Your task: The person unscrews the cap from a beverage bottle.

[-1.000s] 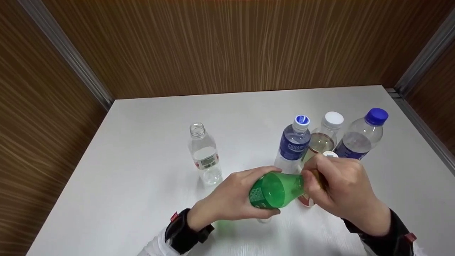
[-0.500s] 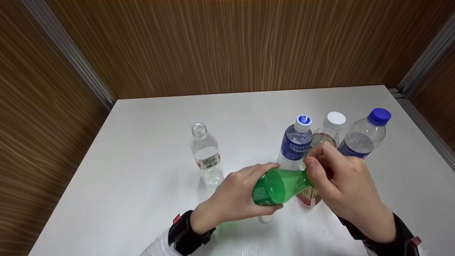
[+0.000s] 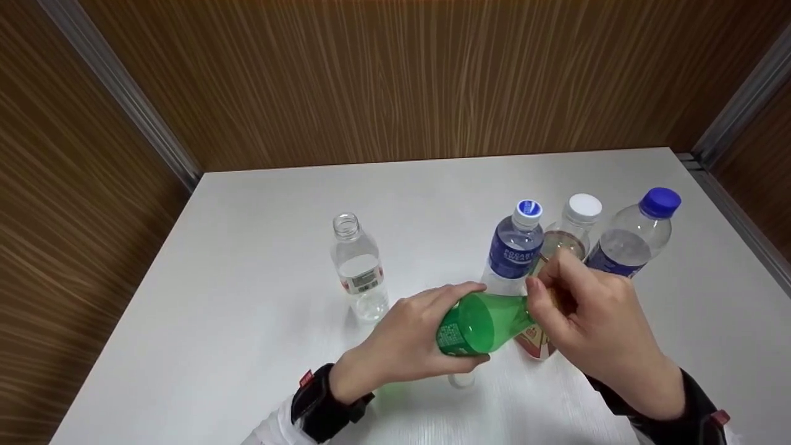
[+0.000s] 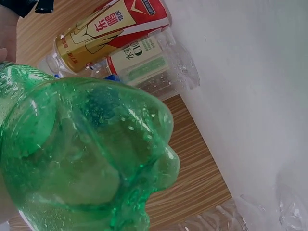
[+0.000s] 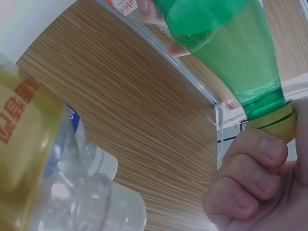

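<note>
A green plastic bottle (image 3: 485, 324) is tilted sideways in my left hand (image 3: 405, 343), its neck pointing right. The thumb and fingers wrap round its body. In the left wrist view the lobed base of the green bottle (image 4: 96, 159) fills much of the picture. My right hand (image 3: 609, 330) pinches the yellow bottle cap (image 5: 274, 123) on the neck, fingers curled. In the right wrist view the cap sits on the neck with a thin dark green line round it. Beneath the right hand stands a bottle with a red and gold label (image 3: 536, 345), partly hidden.
Behind the hands stand a blue-labelled bottle (image 3: 513, 253), a white-capped bottle (image 3: 583, 210) and a blue-capped bottle (image 3: 636, 235). An uncapped clear bottle (image 3: 359, 266) stands to the left on the white table (image 3: 266, 247). Wood-grain panels (image 3: 401, 80) enclose the back and sides.
The right hand's fingers have shifted and turned at the cap, baring the neck half a second ago and covering more of it now. The left hand and green bottle have barely moved.
</note>
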### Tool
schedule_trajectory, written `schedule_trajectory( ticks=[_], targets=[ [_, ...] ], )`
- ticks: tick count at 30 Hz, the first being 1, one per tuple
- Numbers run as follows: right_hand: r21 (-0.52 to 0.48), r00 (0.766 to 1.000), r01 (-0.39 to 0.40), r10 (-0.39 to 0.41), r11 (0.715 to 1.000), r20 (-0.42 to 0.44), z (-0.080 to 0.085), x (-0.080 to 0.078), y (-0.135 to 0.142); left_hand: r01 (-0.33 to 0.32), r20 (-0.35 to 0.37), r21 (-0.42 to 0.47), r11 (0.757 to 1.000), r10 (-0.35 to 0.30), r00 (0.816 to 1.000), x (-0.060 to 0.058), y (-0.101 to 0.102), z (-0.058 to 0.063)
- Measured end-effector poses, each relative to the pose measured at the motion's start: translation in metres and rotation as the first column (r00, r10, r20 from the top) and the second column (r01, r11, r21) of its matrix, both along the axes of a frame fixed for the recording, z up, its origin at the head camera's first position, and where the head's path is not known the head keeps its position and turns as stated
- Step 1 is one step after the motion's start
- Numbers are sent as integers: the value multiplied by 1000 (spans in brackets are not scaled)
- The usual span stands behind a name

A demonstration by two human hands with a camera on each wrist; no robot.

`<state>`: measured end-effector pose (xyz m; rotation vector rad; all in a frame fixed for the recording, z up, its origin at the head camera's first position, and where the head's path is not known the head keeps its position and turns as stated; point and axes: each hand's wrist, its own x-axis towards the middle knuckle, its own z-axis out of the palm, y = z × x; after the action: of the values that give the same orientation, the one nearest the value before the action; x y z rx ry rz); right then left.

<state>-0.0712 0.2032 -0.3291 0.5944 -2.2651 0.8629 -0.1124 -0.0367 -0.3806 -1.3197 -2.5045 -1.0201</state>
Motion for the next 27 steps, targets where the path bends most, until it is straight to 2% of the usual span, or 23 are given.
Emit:
schedule_trajectory(
  ticks=[8,12,18,21,25,27],
  targets=[
    [22,989,-100,102,995,-108,-2,-6,2,35,75,14,999,-36,997,0,-4,1],
    [45,976,-129,135,991,-172,-3,-7,3,59,118,25,998,-62,991,0,-5,2],
    [55,947,-163,172,985,-271,-8,-10,3,87,136,29,996,-90,987,-1,-6,4],
    [56,961,-143,152,988,-233,-6,-8,4,82,134,30,996,-85,987,0,-5,4],
    [47,991,-80,84,996,-101,-2,-3,4,53,106,26,998,-55,993,0,-4,4],
    [32,996,-60,62,998,-60,-1,-1,4,35,78,18,999,-36,996,1,-3,4]
  ],
)
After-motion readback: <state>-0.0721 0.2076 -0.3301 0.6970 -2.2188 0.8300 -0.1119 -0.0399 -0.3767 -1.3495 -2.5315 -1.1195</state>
